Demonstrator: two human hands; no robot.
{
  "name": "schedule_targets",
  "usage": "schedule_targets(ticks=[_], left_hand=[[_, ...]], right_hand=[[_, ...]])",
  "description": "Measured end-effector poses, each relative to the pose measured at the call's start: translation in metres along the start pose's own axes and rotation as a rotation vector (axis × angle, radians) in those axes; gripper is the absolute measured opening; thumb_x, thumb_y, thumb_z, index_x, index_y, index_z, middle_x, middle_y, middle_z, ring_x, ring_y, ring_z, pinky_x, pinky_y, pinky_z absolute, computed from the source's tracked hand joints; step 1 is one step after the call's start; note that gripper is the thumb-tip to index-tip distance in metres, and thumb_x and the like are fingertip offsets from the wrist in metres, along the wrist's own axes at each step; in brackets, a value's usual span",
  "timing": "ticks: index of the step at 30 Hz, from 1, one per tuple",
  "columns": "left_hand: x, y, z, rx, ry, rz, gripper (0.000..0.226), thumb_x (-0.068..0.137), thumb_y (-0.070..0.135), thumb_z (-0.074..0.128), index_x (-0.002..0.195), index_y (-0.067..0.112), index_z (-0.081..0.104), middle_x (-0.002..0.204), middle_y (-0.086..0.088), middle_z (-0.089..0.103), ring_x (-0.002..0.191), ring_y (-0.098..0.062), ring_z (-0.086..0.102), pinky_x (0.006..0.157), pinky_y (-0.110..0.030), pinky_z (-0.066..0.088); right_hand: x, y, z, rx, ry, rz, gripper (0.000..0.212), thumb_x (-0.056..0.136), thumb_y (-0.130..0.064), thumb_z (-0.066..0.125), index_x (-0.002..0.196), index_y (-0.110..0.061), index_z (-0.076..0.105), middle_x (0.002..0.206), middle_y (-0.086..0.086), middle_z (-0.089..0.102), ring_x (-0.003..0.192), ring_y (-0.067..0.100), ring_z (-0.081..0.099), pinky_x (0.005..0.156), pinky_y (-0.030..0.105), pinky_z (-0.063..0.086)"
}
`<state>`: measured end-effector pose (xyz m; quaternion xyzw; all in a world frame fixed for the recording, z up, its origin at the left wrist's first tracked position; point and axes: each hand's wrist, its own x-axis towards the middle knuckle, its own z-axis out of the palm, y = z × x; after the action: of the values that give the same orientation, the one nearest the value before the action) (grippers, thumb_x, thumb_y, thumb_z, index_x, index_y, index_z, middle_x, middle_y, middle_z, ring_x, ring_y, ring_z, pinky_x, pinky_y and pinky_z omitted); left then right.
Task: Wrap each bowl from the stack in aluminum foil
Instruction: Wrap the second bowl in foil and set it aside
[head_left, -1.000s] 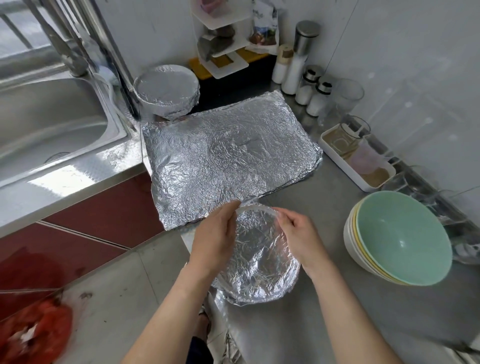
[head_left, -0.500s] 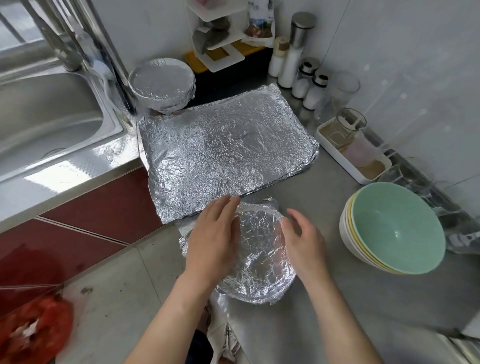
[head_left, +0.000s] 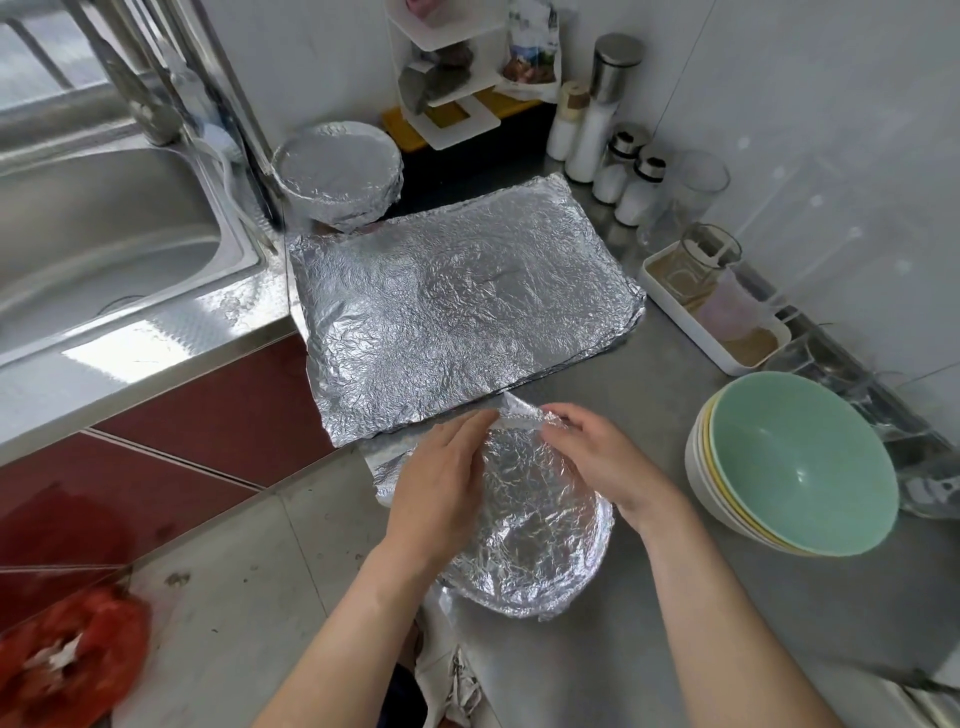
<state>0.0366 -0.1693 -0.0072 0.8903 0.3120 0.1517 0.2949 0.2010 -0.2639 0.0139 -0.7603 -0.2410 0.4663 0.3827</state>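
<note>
On the counter (head_left: 727, 597), spare foil sheets (head_left: 457, 312) lie just beyond the hands, and the stack of bowls (head_left: 800, 462) waits right of them. Between them sits the foil-lined bowl (head_left: 535, 535). The left hand (head_left: 441, 483) lies flat, fingers straight, on the lining. The right hand (head_left: 597, 462) pinches the loose foil flap (head_left: 519, 413) at the far rim — best folded down snugly while the left pins the sheet.

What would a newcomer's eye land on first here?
Crinkled foil dominates: a large foil sheet covers the middle of the counter, and just in front of it the left hand and right hand work a foil-lined bowl, the right pinching a raised foil flap at its far rim. At right waits a stack of bare bowls, mint green on top; foil-wrapped bowls sit back by the sink.
</note>
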Motion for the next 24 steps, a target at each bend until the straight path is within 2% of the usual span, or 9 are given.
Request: schedule_targets(ticks=[4, 6, 8, 11, 13, 16, 19, 22, 24], left_hand=[[0.003, 0.0, 0.003, -0.025, -0.056, 0.0, 0.036, 0.1, 0.012, 0.05, 0.135, 0.017, 0.056, 0.128, -0.002, 0.063, 0.112, -0.023, 0.06, 0.082, -0.025, 0.041], [0.005, 0.003, 0.003, -0.032, -0.068, -0.006, 0.036, 0.1, 0.013, 0.051, 0.134, 0.018, 0.057, 0.129, -0.001, 0.063, 0.114, -0.023, 0.059, 0.083, -0.025, 0.04], [0.006, 0.005, 0.003, -0.036, -0.076, 0.001, 0.036, 0.099, 0.011, 0.052, 0.134, 0.018, 0.058, 0.129, -0.001, 0.063, 0.114, -0.022, 0.059, 0.084, -0.026, 0.041], [0.007, 0.005, 0.003, -0.049, -0.086, 0.003, 0.037, 0.097, 0.009, 0.053, 0.133, 0.018, 0.059, 0.127, -0.001, 0.064, 0.112, -0.022, 0.061, 0.085, -0.029, 0.045], [0.008, 0.005, 0.003, -0.053, -0.093, -0.006, 0.038, 0.097, 0.008, 0.053, 0.134, 0.02, 0.058, 0.127, 0.0, 0.064, 0.112, -0.022, 0.061, 0.086, -0.031, 0.047], [0.008, 0.005, 0.002, -0.071, -0.101, -0.008, 0.038, 0.099, 0.011, 0.051, 0.134, 0.023, 0.058, 0.129, 0.002, 0.064, 0.113, -0.018, 0.061, 0.09, -0.031, 0.049], [0.009, 0.004, 0.001, -0.083, -0.113, 0.016, 0.039, 0.099, 0.011, 0.052, 0.134, 0.025, 0.058, 0.13, 0.004, 0.063, 0.115, -0.016, 0.06, 0.093, -0.032, 0.05], [0.011, 0.005, 0.001, -0.086, -0.124, 0.034, 0.04, 0.097, 0.008, 0.053, 0.133, 0.025, 0.059, 0.128, 0.003, 0.064, 0.114, -0.017, 0.061, 0.093, -0.033, 0.051], [0.012, 0.006, 0.001, -0.088, -0.124, 0.045, 0.042, 0.096, 0.006, 0.053, 0.133, 0.025, 0.059, 0.128, 0.004, 0.065, 0.113, -0.016, 0.061, 0.091, -0.032, 0.051]], right_hand=[[0.001, 0.007, -0.003, -0.143, -0.007, 0.015, 0.042, 0.096, -0.039, 0.055, 0.136, -0.03, 0.047, 0.126, -0.001, 0.055, 0.106, 0.013, 0.055, 0.078, 0.028, 0.049], [0.001, 0.01, -0.003, -0.226, -0.008, 0.005, 0.046, 0.095, -0.045, 0.054, 0.14, -0.036, 0.043, 0.139, -0.004, 0.048, 0.121, 0.015, 0.052, 0.095, 0.036, 0.048], [0.001, 0.01, -0.002, -0.262, -0.016, -0.032, 0.047, 0.096, -0.044, 0.052, 0.142, -0.035, 0.043, 0.146, -0.006, 0.045, 0.128, 0.012, 0.047, 0.103, 0.032, 0.041], [0.0, 0.008, 0.0, -0.271, 0.018, -0.09, 0.04, 0.099, -0.036, 0.051, 0.138, -0.025, 0.053, 0.137, -0.006, 0.056, 0.12, 0.005, 0.051, 0.09, 0.015, 0.035], [0.0, 0.009, 0.0, -0.255, 0.014, -0.091, 0.039, 0.1, -0.035, 0.05, 0.136, -0.023, 0.056, 0.133, -0.007, 0.059, 0.118, 0.003, 0.053, 0.092, 0.016, 0.038], [-0.001, 0.009, -0.002, -0.218, -0.045, -0.084, 0.044, 0.1, -0.041, 0.045, 0.139, -0.022, 0.052, 0.133, -0.01, 0.057, 0.109, -0.012, 0.054, 0.094, 0.014, 0.042], [-0.001, -0.001, -0.005, -0.224, -0.057, -0.108, 0.048, 0.1, -0.043, 0.042, 0.142, -0.02, 0.047, 0.143, -0.009, 0.049, 0.13, 0.001, 0.043, 0.108, 0.022, 0.033], [0.0, -0.01, -0.003, -0.244, -0.054, -0.133, 0.035, 0.102, -0.036, 0.044, 0.13, -0.022, 0.06, 0.13, -0.001, 0.062, 0.119, 0.011, 0.056, 0.103, 0.03, 0.041], [0.001, -0.009, 0.001, -0.259, -0.008, -0.142, 0.029, 0.102, -0.028, 0.047, 0.123, -0.024, 0.065, 0.117, -0.002, 0.069, 0.111, 0.014, 0.061, 0.097, 0.03, 0.045]])
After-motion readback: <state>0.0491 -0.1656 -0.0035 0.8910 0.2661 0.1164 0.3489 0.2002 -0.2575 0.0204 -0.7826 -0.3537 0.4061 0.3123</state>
